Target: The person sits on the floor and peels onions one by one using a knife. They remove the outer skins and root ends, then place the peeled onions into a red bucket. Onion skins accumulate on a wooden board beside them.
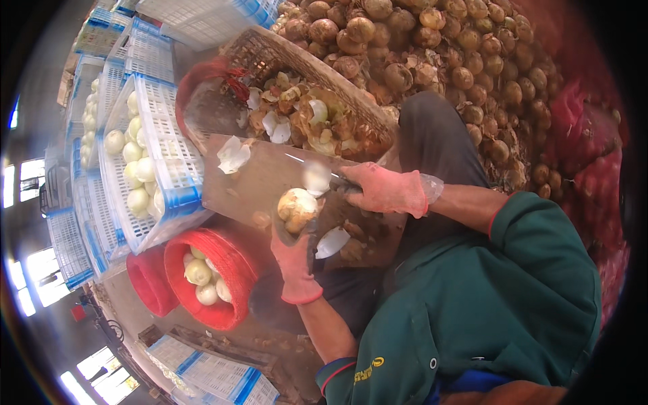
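My left hand [295,260], in a pink glove with dark fingers, is closed around a partly peeled onion [297,208] above a brown board [236,192]. My right hand [385,189], gloved the same way, grips a knife [341,181], its blade pointing left just past the onion. Between blade and onion is a blurred whitish piece [316,177]; whether it is loose or attached I cannot tell. White onion layers [233,154] lie on the board's far left part, and another white peel [332,242] lies beside my left hand.
Beyond the board stands a worn crate [317,64] of onion skins. A large heap of unpeeled onions [466,77] spreads at the far right. Peeled onions fill a white-and-blue crate [177,162] at left and a red mesh sack [229,314] nearer me. Red sacks [597,182] line the right.
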### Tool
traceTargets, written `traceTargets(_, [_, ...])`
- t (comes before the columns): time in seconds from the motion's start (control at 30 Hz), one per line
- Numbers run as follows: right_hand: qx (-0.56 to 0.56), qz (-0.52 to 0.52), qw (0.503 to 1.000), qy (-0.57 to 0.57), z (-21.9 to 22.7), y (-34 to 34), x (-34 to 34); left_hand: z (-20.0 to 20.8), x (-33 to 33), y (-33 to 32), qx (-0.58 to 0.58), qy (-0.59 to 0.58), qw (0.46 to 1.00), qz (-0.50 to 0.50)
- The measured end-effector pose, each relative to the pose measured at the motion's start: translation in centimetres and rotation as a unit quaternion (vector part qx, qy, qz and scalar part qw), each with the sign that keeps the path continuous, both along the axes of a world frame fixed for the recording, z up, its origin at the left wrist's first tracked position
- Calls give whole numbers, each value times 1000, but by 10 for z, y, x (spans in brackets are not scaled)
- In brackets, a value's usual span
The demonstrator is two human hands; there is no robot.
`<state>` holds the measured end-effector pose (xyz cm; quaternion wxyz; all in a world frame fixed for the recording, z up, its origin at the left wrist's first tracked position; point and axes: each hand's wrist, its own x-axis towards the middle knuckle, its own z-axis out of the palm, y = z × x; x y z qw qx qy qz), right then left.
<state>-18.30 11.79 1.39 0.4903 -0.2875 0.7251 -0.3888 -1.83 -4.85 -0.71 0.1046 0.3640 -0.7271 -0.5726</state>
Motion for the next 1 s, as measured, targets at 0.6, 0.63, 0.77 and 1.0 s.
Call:
traceTargets(0.6, [-73, 146, 947, 276, -14, 13, 6, 1, -18, 5, -52, 17, 998, 28])
traceTargets(0.63, [-84, 141, 944, 286, -14, 15, 6, -4, -16, 0, -46, 18, 998, 24])
traceTargets(0.77, [-48, 132, 943, 301, -1, 20, 10, -7, -20, -1, -62, 42, 996, 42])
traceTargets(1.0, [0, 184, 933, 308, -3, 17, 10, 1, -26, 0, -63, 33, 997, 42])
